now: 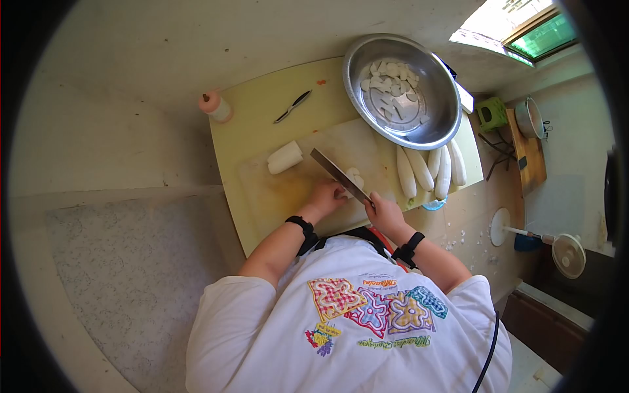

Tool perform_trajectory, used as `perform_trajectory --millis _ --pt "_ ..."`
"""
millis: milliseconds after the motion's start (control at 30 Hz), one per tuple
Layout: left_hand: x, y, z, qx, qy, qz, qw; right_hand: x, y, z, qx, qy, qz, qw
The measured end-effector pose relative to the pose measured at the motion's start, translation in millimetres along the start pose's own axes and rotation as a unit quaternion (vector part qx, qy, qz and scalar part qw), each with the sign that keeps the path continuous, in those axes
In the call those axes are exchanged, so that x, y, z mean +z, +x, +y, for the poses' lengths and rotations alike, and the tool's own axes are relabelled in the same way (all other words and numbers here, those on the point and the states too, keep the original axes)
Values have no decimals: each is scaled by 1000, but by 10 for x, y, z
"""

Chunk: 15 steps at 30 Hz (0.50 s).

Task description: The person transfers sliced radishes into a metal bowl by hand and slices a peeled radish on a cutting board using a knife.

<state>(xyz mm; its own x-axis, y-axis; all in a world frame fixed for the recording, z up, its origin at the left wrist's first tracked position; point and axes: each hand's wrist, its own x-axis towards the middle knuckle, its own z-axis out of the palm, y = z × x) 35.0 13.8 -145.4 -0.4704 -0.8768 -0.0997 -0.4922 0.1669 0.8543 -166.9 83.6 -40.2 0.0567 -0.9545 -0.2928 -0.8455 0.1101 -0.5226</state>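
Note:
My right hand (384, 213) is closed round the handle of a knife (337, 173), whose blade points up and to the left over the cutting board (255, 196). Beside the blade, my left hand (325, 198) has bent fingers at a small white piece that they partly hide. White slices (354, 177) lie just behind the blade. A thick cut length of white radish (285, 157) rests on the board to the left. Several long peeled radishes (443, 171) lie at the right, below a steel basin (449, 108) with white slices in it.
A peeler (293, 107) lies on the yellow-green table (252, 97) behind the board. A bottle with a pink cap (215, 106) stands at the table's back left corner. A wall runs behind the table. On the right are a fan (567, 255) and a green stool (491, 114).

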Motion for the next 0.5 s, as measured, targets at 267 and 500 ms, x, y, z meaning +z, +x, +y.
perform_trajectory --millis 267,500 --pt "1 8 -11 1 7 -7 1000 89 49 -21 -4 -7 1 1000" --pt "37 15 -64 8 8 -4 1000 204 79 -1 -3 -10 11 1000"
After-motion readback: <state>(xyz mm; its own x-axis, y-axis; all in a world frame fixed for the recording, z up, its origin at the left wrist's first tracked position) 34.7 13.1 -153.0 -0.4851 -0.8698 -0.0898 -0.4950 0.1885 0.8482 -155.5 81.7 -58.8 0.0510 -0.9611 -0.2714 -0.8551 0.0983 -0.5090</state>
